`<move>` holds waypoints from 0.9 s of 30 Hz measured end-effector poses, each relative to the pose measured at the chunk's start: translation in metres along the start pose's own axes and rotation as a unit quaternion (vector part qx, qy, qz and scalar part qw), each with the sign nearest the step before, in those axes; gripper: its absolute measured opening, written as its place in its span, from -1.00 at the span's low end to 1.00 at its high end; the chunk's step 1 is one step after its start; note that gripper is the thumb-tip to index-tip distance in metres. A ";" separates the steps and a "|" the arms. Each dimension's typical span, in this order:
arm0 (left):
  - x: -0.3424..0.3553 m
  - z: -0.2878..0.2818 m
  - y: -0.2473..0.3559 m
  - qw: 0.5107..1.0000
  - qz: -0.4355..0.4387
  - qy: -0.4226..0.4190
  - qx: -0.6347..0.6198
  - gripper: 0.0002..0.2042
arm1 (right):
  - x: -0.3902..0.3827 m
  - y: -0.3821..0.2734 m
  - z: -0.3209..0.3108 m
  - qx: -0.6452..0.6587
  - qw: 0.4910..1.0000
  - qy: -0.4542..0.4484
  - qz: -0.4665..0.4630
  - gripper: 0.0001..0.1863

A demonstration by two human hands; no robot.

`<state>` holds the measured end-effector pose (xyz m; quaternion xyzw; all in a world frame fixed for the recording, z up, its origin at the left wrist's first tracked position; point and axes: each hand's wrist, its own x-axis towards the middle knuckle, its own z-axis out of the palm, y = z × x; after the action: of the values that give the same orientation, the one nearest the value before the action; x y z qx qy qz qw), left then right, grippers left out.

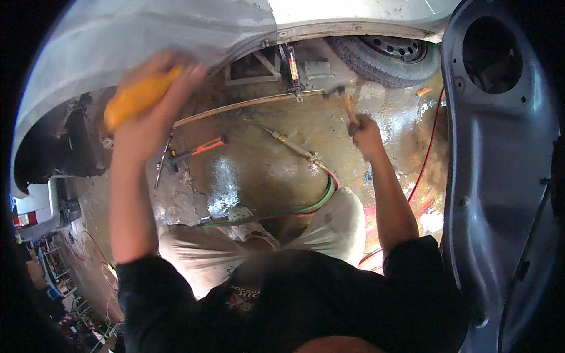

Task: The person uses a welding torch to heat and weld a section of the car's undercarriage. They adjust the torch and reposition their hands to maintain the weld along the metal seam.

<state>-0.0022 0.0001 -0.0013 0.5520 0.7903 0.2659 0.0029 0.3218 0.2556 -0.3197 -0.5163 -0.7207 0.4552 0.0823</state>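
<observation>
My left hand [163, 103], blurred, is closed around a yellow object [132, 97] beside the grey car body panel [94, 47]. My right hand [365, 135] grips a hammer [349, 107] by its wooden handle, its head near the end of a long narrow strip [223, 107]. Between my hands, a brass cutting torch [294, 146] with green and red hoses [313, 203] lies on the wet floor. An orange-handled hammer [203, 147] and a thin metal rod [160, 167] lie to its left.
A wheel [382, 67] lies under the white body edge, near an upright strut-like part [293, 65]. A large grey metal panel [494, 176] fills the right side. A red hose [428, 147] runs beside it. At far left are a white vehicle [32, 206] and cluttered shelving [56, 265].
</observation>
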 end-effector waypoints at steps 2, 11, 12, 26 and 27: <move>-0.020 0.002 -0.013 0.990 0.015 -0.039 -0.131 -0.79 | 0.036 0.084 0.018 -0.059 0.997 0.040 0.019 -0.74; -0.139 0.090 -0.038 0.992 -0.070 -0.099 -0.026 -0.78 | 0.027 0.121 0.046 -0.162 0.970 -0.046 0.175 -0.50; -0.139 0.106 -0.039 0.995 -0.039 -0.092 -0.022 -0.76 | 0.023 0.114 0.038 -0.293 0.943 -0.042 0.149 -0.46; -0.051 0.016 -0.020 0.983 0.064 0.099 0.139 -0.66 | -0.058 -0.101 0.062 0.125 0.971 -0.072 -0.189 -0.40; -0.032 -0.023 -0.033 0.947 0.153 0.173 0.223 -0.67 | -0.049 -0.107 0.059 0.124 0.973 -0.077 -0.176 -0.41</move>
<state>-0.0255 -0.0461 -0.0053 0.5983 0.7237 0.1719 -0.2979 0.2378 0.1759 -0.2568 -0.3304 -0.7424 0.5578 0.1691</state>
